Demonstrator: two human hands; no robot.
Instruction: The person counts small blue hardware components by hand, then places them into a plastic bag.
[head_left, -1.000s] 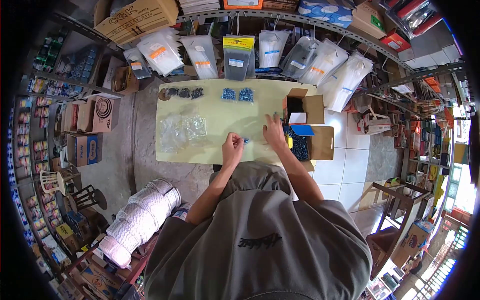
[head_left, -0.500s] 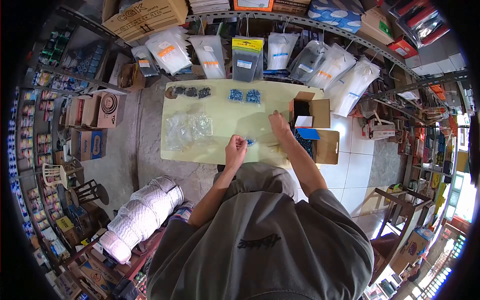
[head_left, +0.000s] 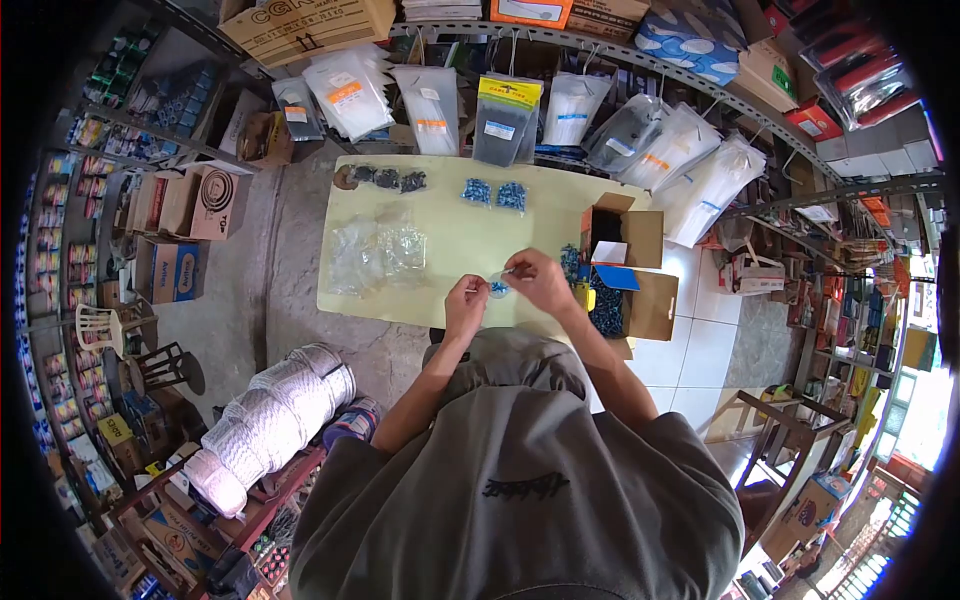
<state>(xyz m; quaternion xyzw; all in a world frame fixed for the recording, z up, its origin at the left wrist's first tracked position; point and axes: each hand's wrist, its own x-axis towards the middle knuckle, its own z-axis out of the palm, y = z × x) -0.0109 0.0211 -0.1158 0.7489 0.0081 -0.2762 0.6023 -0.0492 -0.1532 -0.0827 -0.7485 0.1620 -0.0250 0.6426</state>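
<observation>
My left hand (head_left: 466, 305) pinches the edge of a small clear plastic bag (head_left: 497, 279) with a few blue pieces in it, above the front of the pale table (head_left: 460, 240). At the other side of this bag is my right hand (head_left: 541, 283), its fingers drawn together; what they hold is hidden. A loose pile of small blue pieces (head_left: 570, 262) lies to the right of my right hand. Beside that pile stand an open carton with dark contents (head_left: 643, 238) and another open carton (head_left: 652, 305) holding many small dark blue pieces.
Two filled bags of blue pieces (head_left: 493, 194) and several bags of dark pieces (head_left: 388, 180) lie along the table's far side. Flat clear bags (head_left: 377, 255) are spread at the left. Packs of cable ties (head_left: 507, 120) hang beyond the far edge. A wrapped white roll (head_left: 270, 425) lies lower left.
My right hand has come back from the right side of the table to the small bag beside my left hand. My left hand still holds the bag. The view has tilted slightly.
</observation>
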